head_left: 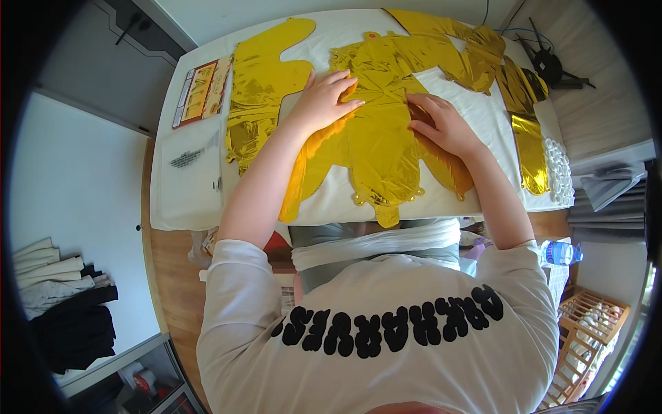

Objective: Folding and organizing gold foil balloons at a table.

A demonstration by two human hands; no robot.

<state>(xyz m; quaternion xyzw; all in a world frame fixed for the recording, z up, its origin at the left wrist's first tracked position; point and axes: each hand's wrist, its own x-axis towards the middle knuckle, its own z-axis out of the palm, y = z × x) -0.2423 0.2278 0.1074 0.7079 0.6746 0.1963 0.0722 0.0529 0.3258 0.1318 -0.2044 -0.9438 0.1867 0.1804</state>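
Observation:
A flat, uninflated gold foil balloon [380, 131] lies on the white-covered table in front of me, its rounded tabs near the front edge. My left hand [325, 101] rests along its left side, fingers stretched and thumb apart, over a strip of orange foil [318, 140]. On the other side my right hand [443, 124] touches the balloon's right edge, fingers extended and thumb apart. Below that hand, a darker orange-gold flap [448, 168] slants toward the table edge. The undersides of both hands are hidden.
More flat gold foil balloons lie at the left [265, 76] and far right [476, 58]. A printed card [200, 93] and a clear plastic bag [189, 172] are at the table's left. Clear bubbly plastic [558, 172] borders the right, with a black stand [548, 65] beyond.

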